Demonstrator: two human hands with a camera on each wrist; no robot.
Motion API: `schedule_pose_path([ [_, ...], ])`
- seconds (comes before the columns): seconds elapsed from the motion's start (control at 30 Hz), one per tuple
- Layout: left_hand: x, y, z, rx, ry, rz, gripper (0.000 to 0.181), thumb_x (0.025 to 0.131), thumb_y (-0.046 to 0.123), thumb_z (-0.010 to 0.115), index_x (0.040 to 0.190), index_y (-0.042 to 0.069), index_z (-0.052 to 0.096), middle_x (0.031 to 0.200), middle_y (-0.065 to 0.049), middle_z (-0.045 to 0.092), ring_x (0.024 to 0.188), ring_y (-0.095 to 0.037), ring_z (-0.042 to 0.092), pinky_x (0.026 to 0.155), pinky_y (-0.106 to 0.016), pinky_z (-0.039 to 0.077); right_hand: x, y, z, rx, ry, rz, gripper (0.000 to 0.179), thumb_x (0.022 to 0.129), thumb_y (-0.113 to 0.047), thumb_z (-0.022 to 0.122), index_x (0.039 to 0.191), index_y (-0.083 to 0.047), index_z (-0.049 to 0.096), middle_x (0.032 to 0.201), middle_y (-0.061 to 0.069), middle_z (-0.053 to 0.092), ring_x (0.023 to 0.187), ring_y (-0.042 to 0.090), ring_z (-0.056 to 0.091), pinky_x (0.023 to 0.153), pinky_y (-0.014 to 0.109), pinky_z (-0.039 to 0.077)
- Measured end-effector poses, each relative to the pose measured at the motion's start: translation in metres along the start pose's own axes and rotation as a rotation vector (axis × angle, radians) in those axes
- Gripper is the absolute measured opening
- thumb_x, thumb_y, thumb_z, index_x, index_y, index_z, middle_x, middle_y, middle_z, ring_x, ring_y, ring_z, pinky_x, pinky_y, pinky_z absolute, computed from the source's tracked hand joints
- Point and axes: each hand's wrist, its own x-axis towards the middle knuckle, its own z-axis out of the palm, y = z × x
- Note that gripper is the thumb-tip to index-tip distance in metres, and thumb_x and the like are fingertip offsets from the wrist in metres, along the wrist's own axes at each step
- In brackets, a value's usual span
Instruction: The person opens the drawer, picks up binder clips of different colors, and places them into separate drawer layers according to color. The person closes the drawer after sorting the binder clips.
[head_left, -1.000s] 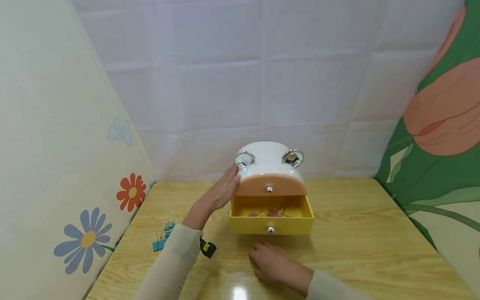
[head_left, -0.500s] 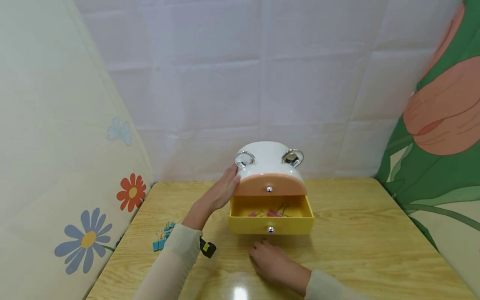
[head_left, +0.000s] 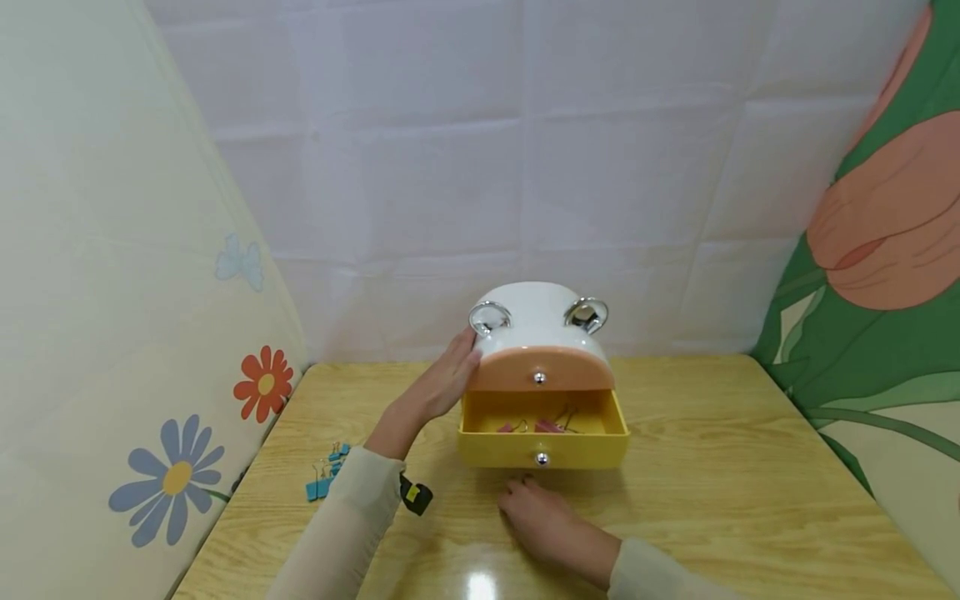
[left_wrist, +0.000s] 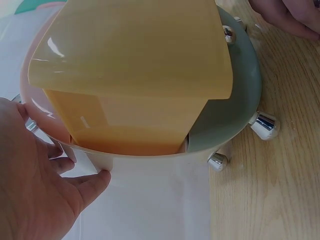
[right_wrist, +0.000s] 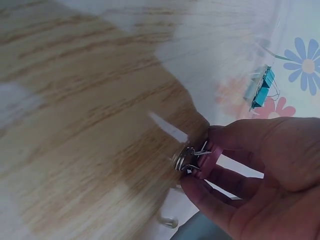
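Your tbl is lt. wood-grain, shiny, w/ a glare spot nearer you than your R hand's grip. Just beyond that grip, a drawer cabinet stands on silver ft. A few teal binder clips lie well L of the grip, partly hidden by your L forearm.

1. Your left sleeve is plain pale beige.
2. Your right sleeve matches.
3. A small black block with a yellow patch shows beside your left cuff.
4. Your left hand and right hand are bare.
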Motion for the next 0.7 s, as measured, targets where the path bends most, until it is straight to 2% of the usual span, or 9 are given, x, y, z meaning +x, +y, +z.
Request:
schedule_pose_path([
  [0.17,0.000,0.000,0.000,-0.001,0.001,-0.002,0.068,0.109,0.050,0.019,0.164,0.016,0.001,0.169,-0.010,0.013,0.155,-0.025,0.015,0.125,-0.046,0.017,0.000,0.002,0.001,-0.004,0.018,-0.019,0.013,0.082,-0.002,0.071,0.086,-0.014,0.067,0.088,0.002,0.060,0.079,0.021,0.058,0.061,0.028,0.052],
  [0.33,0.000,0.001,0.000,0.003,0.001,-0.008,0.067,0.109,0.048,0.018,0.164,0.015,0.001,0.169,-0.010,0.013,0.155,-0.024,0.015,0.125,-0.045,0.016,0.000,0.001,-0.001,-0.002,-0.001,-0.016,0.013,0.084,-0.002,0.071,0.087,-0.014,0.066,0.088,0.002,0.059,0.078,0.020,0.057,0.059,0.028,0.051],
  [0.57,0.000,0.002,-0.002,0.005,0.004,0.032,0.065,0.110,0.043,0.019,0.164,0.009,0.005,0.168,-0.014,0.015,0.154,-0.027,0.016,0.125,-0.047,0.016,-0.001,-0.002,-0.008,0.002,-0.037,-0.019,0.011,0.086,-0.002,0.069,0.085,-0.013,0.066,0.086,0.002,0.061,0.076,0.020,0.057,0.061,0.029,0.052],
  [0.7,0.000,0.002,-0.001,0.007,-0.006,0.018,0.066,0.110,0.045,0.018,0.164,0.010,0.003,0.169,-0.012,0.013,0.155,-0.026,0.015,0.125,-0.046,0.016,-0.004,-0.004,-0.011,-0.017,-0.034,-0.038,0.012,0.085,-0.002,0.070,0.083,-0.013,0.066,0.083,0.001,0.059,0.074,0.018,0.056,0.061,0.028,0.051],
])
